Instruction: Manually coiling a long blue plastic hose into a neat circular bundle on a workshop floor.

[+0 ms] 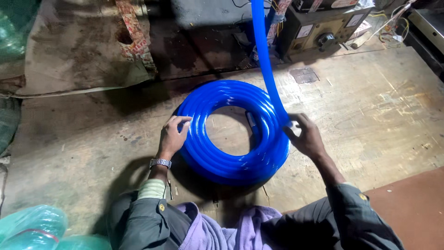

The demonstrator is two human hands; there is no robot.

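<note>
Pinching the loose run of blue hose (267,60) where it meets the coil (233,134), the right hand (306,136) has its fingers closed on the tube at the coil's right edge. The left hand (173,136) rests against the coil's left side, fingers curled over the outer loops but not clamped, more steadying than holding. The coil lies flat on the worn wooden floor (370,115), directly in front of the person's knees, with a dark fitting showing just inside its hole. From the right hand the loose hose climbs steeply away from the coil and out of view at the top. Beyond the coil, at the far side, stands a boxy machine with a dial (323,34), wires trailing beside it; to the coil's far left lies a stained sack (78,46), and near left, green plastic bags (32,227). The likely trouble is the stack of loops springing apart: the tube looks stiff and slick, so a slack left hand could let the top turns slide off. The taut rising length could also kink at the pinch.
</note>
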